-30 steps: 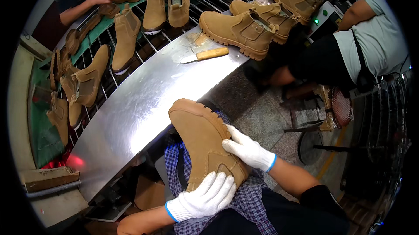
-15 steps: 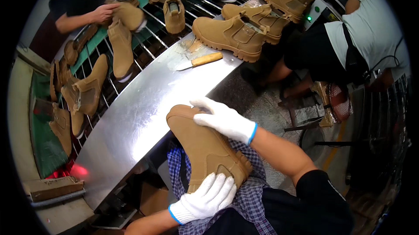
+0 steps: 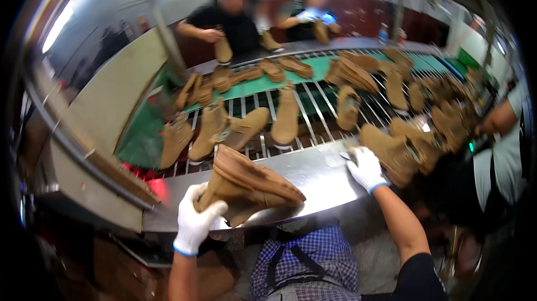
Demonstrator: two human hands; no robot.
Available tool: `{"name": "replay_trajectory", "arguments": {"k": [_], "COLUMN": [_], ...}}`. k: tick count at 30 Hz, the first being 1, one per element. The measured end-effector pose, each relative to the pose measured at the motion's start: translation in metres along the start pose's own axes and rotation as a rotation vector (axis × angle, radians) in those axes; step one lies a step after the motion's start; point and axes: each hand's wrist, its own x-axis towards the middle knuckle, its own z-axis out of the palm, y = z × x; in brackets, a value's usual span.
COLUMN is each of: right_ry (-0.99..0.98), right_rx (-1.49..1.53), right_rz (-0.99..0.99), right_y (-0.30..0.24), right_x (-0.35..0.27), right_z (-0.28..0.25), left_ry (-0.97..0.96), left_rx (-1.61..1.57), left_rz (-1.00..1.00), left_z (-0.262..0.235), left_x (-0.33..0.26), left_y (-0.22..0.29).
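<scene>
My left hand (image 3: pixel 196 220), in a white glove, grips a tan suede boot (image 3: pixel 254 186) by one end and holds it tilted over the steel ledge (image 3: pixel 319 181). My gloved right hand (image 3: pixel 366 168) is stretched out to the right part of that ledge. Its fingers are curled down beside another tan boot (image 3: pixel 391 153). A small grey tip (image 3: pixel 344 155) shows at its fingers. Blur hides whether the hand grips anything.
Beyond the ledge runs a roller conveyor (image 3: pixel 313 108) with a green belt (image 3: pixel 268 83), carrying several tan boots and uppers. Two people (image 3: pixel 229 16) work at its far side; another person (image 3: pixel 498 155) sits at the right. A red light (image 3: pixel 158 187) glows at the left.
My right hand has let go of the boot and reached right to the ledge. My left hand has lifted the boot up from my lap. My head has tipped up toward the conveyor.
</scene>
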Motion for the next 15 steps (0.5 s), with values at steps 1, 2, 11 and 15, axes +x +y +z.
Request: {"name": "replay_trajectory", "arguments": {"k": [1,2,11,15], "right_ry": [-0.010,0.012,-0.194,-0.305], "right_rx": [0.032,-0.007,-0.468,0.873], "right_rz": [-0.039,-0.091,0.123,0.485], "right_y": [-0.012,-0.015,0.028,-0.011], "right_x": [-0.007,-0.014,-0.030,0.012], "right_z": [-0.008,-0.012,-0.022,-0.037], "left_ry": [0.054,0.079,-0.006,0.047], "left_rx": [0.081,0.227,0.490,0.610], "left_rz": [-0.035,-0.150,-0.416,-0.305], "left_z": [-0.020,-0.035,0.029,0.045], "left_x": [0.004,0.002,-0.076,-0.077], "left_y": [-0.025,-0.050,-0.107,-0.097]}}
